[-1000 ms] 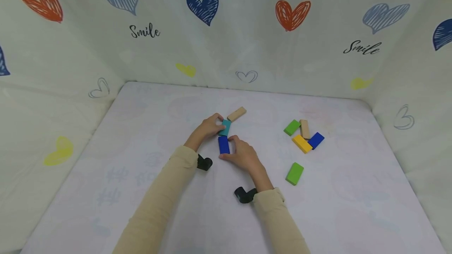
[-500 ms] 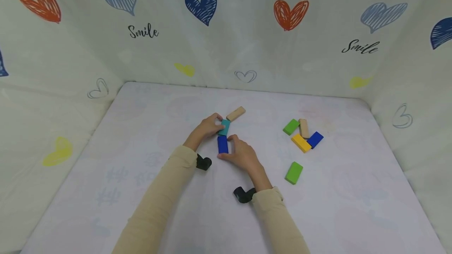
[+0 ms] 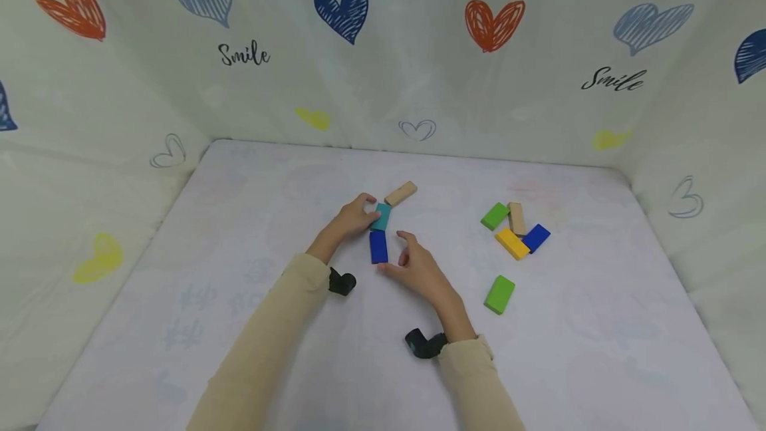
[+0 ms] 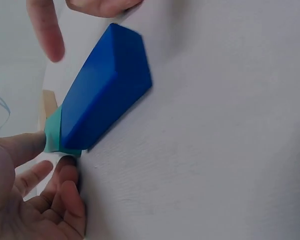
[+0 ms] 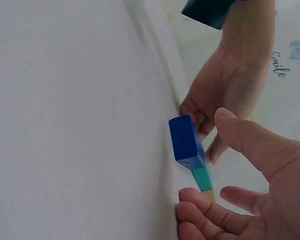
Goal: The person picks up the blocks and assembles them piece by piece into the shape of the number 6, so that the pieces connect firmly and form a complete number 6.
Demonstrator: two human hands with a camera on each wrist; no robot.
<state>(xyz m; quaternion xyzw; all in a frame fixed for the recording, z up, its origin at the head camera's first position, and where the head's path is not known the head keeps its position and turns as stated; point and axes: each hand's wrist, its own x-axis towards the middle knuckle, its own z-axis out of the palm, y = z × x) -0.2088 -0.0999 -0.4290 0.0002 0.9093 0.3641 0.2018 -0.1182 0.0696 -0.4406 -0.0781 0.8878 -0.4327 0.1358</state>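
Observation:
A blue wooden block (image 3: 379, 247) lies on the white table, its far end meeting a teal block (image 3: 381, 217). My left hand (image 3: 354, 218) holds the teal block at its left side, thumb against it and fingers curled close by in the left wrist view. My right hand (image 3: 419, 273) is just right of the blue block, thumb and index finger spread apart, thumb tip near the block's close end. Nothing is between the right fingers. Beyond the teal block, a natural wood block (image 3: 401, 193) slants up to the right, near its corner. The three form a bent line.
To the right lie a green block (image 3: 495, 216), a natural wood block (image 3: 516, 219), a yellow block (image 3: 512, 243) and a blue block (image 3: 536, 238) in a cluster. Another green block (image 3: 499, 294) lies nearer. A heart-printed curtain (image 3: 383, 85) hangs round the table (image 3: 269, 178).
My right hand has let go of the blue block and drawn back slightly to the right, its index finger lifting off. The left hand stays at the teal block, almost still.

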